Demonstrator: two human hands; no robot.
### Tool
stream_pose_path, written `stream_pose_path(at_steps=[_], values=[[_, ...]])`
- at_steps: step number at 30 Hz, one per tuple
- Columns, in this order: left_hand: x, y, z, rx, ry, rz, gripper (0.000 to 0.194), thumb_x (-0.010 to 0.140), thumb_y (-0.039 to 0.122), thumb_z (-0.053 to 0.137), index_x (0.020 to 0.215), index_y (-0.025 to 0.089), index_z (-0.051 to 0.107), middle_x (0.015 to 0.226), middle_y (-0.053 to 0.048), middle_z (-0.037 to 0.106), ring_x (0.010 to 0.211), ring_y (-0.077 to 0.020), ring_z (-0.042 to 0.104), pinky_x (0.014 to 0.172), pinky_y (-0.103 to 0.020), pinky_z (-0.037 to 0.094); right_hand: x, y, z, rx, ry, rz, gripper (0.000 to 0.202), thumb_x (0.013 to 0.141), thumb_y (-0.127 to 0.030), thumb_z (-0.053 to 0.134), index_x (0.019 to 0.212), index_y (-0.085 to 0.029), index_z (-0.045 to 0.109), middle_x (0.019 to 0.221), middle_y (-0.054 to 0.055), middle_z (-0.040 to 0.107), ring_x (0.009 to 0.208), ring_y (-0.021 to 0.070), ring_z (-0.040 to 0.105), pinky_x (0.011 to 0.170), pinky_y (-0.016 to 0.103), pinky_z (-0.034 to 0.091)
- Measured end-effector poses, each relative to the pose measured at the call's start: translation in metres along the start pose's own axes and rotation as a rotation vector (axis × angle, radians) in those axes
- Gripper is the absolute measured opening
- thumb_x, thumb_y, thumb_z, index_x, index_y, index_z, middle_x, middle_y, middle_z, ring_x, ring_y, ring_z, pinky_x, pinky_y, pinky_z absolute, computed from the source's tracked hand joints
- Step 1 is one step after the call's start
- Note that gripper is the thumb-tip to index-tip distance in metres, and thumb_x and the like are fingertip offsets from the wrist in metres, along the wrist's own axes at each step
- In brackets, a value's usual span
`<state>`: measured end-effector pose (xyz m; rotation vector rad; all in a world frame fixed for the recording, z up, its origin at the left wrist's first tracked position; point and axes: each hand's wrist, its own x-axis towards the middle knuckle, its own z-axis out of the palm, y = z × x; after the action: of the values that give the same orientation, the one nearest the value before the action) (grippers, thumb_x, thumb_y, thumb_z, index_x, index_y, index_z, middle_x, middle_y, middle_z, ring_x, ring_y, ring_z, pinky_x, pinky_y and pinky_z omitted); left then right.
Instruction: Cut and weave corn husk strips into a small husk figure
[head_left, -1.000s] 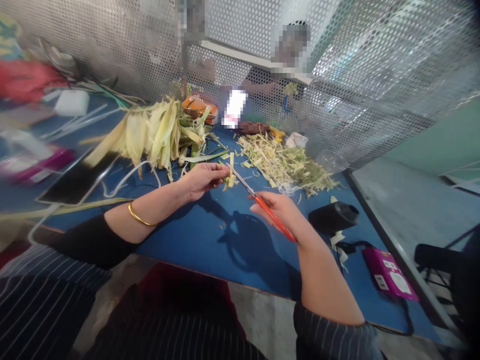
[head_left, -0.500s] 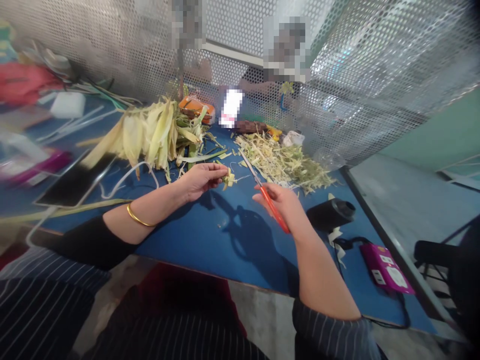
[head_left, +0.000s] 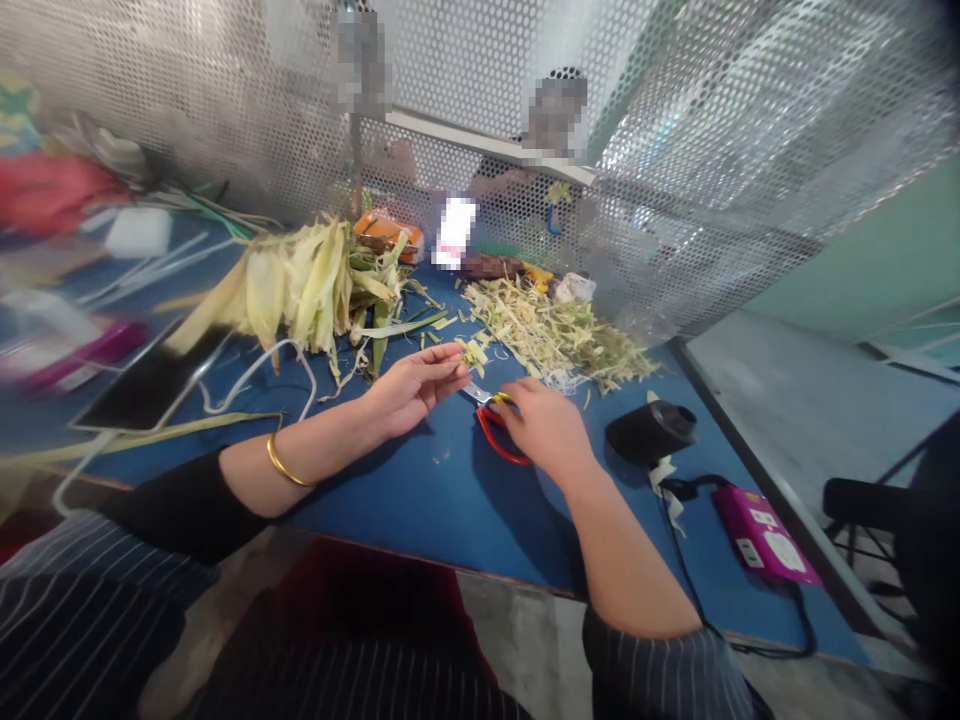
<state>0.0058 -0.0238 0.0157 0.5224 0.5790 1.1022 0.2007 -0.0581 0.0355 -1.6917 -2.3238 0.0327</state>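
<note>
My left hand [head_left: 416,388], with a gold bangle on its wrist, pinches a small bundle of pale green husk strips [head_left: 472,355] between thumb and fingertips. To its right, my right hand [head_left: 547,430] has its fingers on the handles of a pair of scissors [head_left: 495,435], one handle red and one yellow. The scissors are low over the blue tabletop, their blades pointing left to just beneath my left fingertips. Part of the blades is hidden behind those fingers. A heap of shredded husk strips [head_left: 555,330] lies just beyond my hands.
Long corn husks [head_left: 300,280] pile up at the back left, beside an orange pack [head_left: 386,232]. A tablet [head_left: 154,380] and white cable lie left. A black cylinder [head_left: 651,432] and a purple box [head_left: 765,530] stand right. Perforated metal sheeting [head_left: 465,140] rises behind, with people beyond it.
My right hand has moved left and turned, bringing the scissors down from a raised, angled hold to low beneath my left hand. My left hand still holds the husk bundle, slightly further right.
</note>
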Motion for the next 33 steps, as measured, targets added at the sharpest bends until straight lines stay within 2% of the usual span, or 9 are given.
stream_pose_path(at_steps=[3,5,8,12,14,17,25,29,33], values=[[-0.004,-0.006,0.005,0.011,-0.011,-0.037,0.021,0.075,-0.001,0.063,0.09,0.014,0.067,0.079,-0.004,0.068,0.074,-0.0106,0.067,0.084,-0.024,0.053,0.003,-0.001,0.003,0.551,0.175,0.111,0.035,0.084,-0.041,0.055,0.111,-0.019,0.061,0.109,0.01,0.065,0.097,0.0208,0.062,0.084,0.034,0.047],[-0.006,-0.011,0.006,0.035,-0.043,-0.066,0.024,0.074,-0.001,0.064,0.092,0.014,0.067,0.084,-0.005,0.069,0.076,-0.0113,0.068,0.083,-0.023,0.053,0.004,-0.004,0.006,0.911,0.165,0.194,0.039,0.078,-0.044,0.062,0.108,-0.019,0.06,0.103,0.007,0.068,0.092,0.0189,0.064,0.08,0.033,0.05],[-0.007,-0.016,0.005,0.111,-0.087,-0.1,0.025,0.072,-0.001,0.065,0.093,0.013,0.067,0.091,-0.007,0.069,0.079,-0.0127,0.068,0.083,-0.025,0.053,0.005,-0.009,0.008,1.135,0.09,0.288,0.034,0.07,-0.042,0.069,0.093,-0.018,0.062,0.085,0.003,0.069,0.077,0.0154,0.064,0.071,0.029,0.05],[-0.008,-0.019,0.003,0.354,-0.086,-0.12,0.015,0.079,0.021,0.067,0.091,0.013,0.068,0.09,-0.009,0.069,0.072,-0.014,0.067,0.071,-0.027,0.054,0.005,-0.013,0.005,1.214,0.062,0.321,0.028,0.066,-0.039,0.072,0.082,-0.018,0.063,0.073,-0.001,0.065,0.066,0.0116,0.059,0.067,0.026,0.048],[-0.009,-0.02,0.004,0.493,-0.071,-0.107,0.02,0.08,0.033,0.066,0.085,0.013,0.069,0.084,-0.008,0.068,0.064,-0.012,0.064,0.063,-0.025,0.052,0.004,-0.013,0.006,1.236,0.057,0.337,0.028,0.064,-0.037,0.073,0.082,-0.018,0.063,0.072,-0.001,0.064,0.064,0.0111,0.058,0.067,0.026,0.048],[-0.009,-0.023,0.005,0.583,-0.078,-0.068,0.019,0.076,0.032,0.069,0.075,0.014,0.07,0.072,-0.006,0.066,0.057,-0.009,0.059,0.061,-0.023,0.049,0.004,-0.014,0.011,1.261,0.071,0.347,0.026,0.064,-0.035,0.073,0.08,-0.017,0.062,0.068,-0.002,0.062,0.063,0.0105,0.056,0.067,0.026,0.047],[-0.008,-0.026,0.002,0.523,-0.049,-0.03,0.02,0.071,0.032,0.074,0.083,0.016,0.074,0.084,-0.009,0.071,0.081,-0.015,0.064,0.076,-0.027,0.048,0.007,-0.014,0.019,1.218,0.16,0.287,0.027,0.071,-0.034,0.068,0.092,-0.018,0.063,0.086,0.002,0.066,0.076,0.0129,0.06,0.075,0.028,0.049],[-0.007,-0.024,0.003,0.338,0.001,0.032,0.017,0.071,0.031,0.075,0.082,0.019,0.074,0.099,-0.007,0.07,0.093,-0.0157,0.061,0.079,-0.026,0.047,0.007,-0.012,0.016,1.209,0.301,0.3,0.027,0.074,-0.038,0.066,0.093,-0.019,0.064,0.089,0.002,0.065,0.082,0.0142,0.061,0.078,0.029,0.049],[-0.007,-0.025,0.004,0.247,0.0,0.031,0.017,0.072,0.029,0.074,0.084,0.017,0.074,0.096,-0.005,0.068,0.088,-0.0129,0.059,0.082,-0.026,0.046,0.005,-0.021,0.017,1.297,0.102,0.378,0.025,0.071,-0.041,0.069,0.081,-0.018,0.068,0.072,0.0,0.065,0.068,0.0137,0.06,0.072,0.029,0.048]])
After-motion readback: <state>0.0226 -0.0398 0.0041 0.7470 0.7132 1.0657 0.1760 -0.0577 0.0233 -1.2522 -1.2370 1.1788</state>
